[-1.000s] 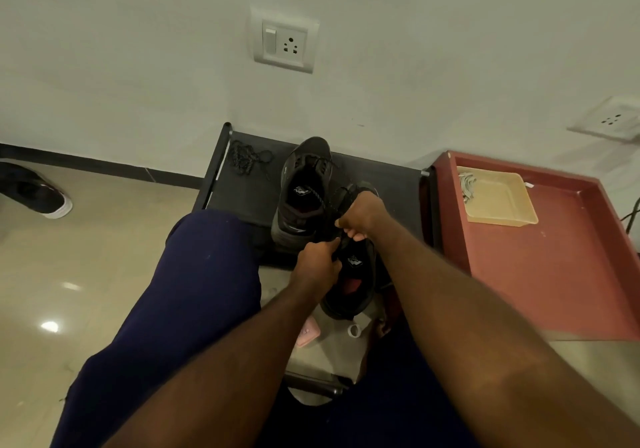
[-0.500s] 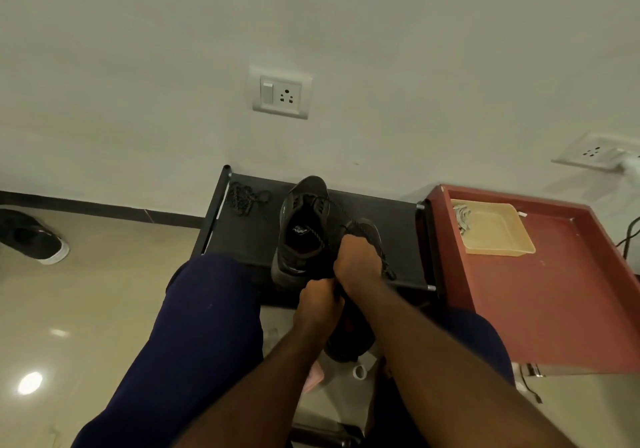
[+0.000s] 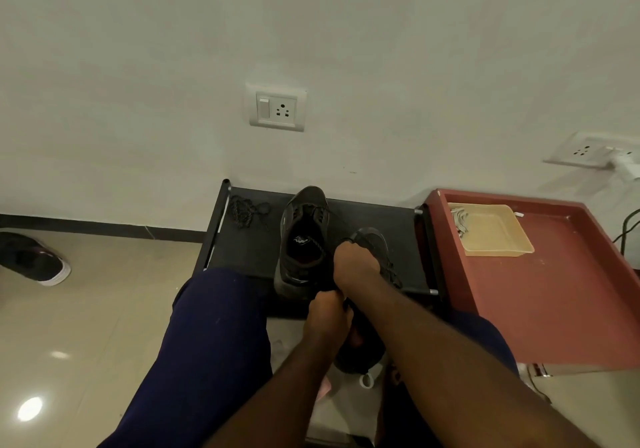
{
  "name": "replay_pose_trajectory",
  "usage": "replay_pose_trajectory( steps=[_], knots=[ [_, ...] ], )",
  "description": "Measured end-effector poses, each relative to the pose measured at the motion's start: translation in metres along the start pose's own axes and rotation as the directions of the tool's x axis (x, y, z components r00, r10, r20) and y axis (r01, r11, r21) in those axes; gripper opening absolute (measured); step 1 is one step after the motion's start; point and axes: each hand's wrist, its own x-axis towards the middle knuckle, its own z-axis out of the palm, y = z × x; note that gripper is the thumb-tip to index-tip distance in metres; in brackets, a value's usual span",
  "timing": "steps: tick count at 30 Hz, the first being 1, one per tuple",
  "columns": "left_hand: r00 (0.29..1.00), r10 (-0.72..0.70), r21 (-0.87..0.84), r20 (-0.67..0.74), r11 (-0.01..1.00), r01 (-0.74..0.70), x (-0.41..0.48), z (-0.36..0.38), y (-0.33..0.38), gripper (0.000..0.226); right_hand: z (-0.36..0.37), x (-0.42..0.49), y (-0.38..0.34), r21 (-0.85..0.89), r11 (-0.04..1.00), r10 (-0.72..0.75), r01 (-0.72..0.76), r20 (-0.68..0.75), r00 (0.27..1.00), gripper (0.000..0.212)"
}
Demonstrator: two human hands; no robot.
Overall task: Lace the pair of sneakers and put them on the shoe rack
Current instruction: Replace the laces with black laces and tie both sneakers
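One black sneaker (image 3: 304, 239) stands on the black shoe rack (image 3: 249, 250), toe toward the wall. The second black sneaker (image 3: 375, 243) is held over the rack's front edge, between my knees. My right hand (image 3: 353, 264) grips its upper near the toe end, fingers curled. My left hand (image 3: 327, 312) is curled at the sneaker's middle, pinching what looks like its lace; the lace itself is hidden by the fingers. A loose black lace (image 3: 247, 210) lies bunched on the rack's back left corner.
A red table (image 3: 554, 302) stands right of the rack with a beige tray (image 3: 491, 229) on it. Another black shoe (image 3: 33, 259) lies on the tiled floor at the far left. The wall has two sockets (image 3: 277, 108).
The view has tilted up, so hands and rack sit lower in frame. My right hand has slid forward along the held sneaker toward its toe; my left hand stays at its middle.
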Motion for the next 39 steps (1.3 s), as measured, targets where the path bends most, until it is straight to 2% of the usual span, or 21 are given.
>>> replay_pose_trajectory(
  steps=[9,20,26,31,35,39],
  knots=[
    [0.994,0.1,0.087,-0.038,0.992,-0.096,0.003,0.004,0.005,0.021,-0.011,0.003,0.007,0.034,0.999,-0.01,0.01,0.003,1.0,0.019],
    [0.996,0.049,0.066,-0.078,0.997,-0.044,0.003,0.002,0.013,0.02,-0.014,0.002,0.015,0.053,0.998,-0.023,0.026,-0.053,0.998,0.012],
    [0.999,0.045,0.104,-0.027,0.994,-0.042,0.002,0.005,0.02,0.02,-0.013,0.007,0.025,0.03,0.999,-0.025,0.026,-0.044,0.999,0.013],
    [0.997,0.018,0.143,0.073,0.989,-0.028,0.003,0.004,0.019,0.019,-0.01,0.011,0.033,0.035,0.999,-0.004,0.004,-0.012,1.0,0.009],
    [0.998,0.007,0.14,0.06,0.99,-0.016,0.003,0.005,0.018,0.019,-0.013,0.012,0.038,0.036,0.999,0.031,-0.031,0.011,0.999,0.019],
    [0.998,0.054,0.171,0.039,0.983,-0.06,0.004,0.004,0.021,0.025,-0.015,0.012,0.035,0.055,0.998,0.043,-0.041,-0.035,0.998,0.011]
  ],
)
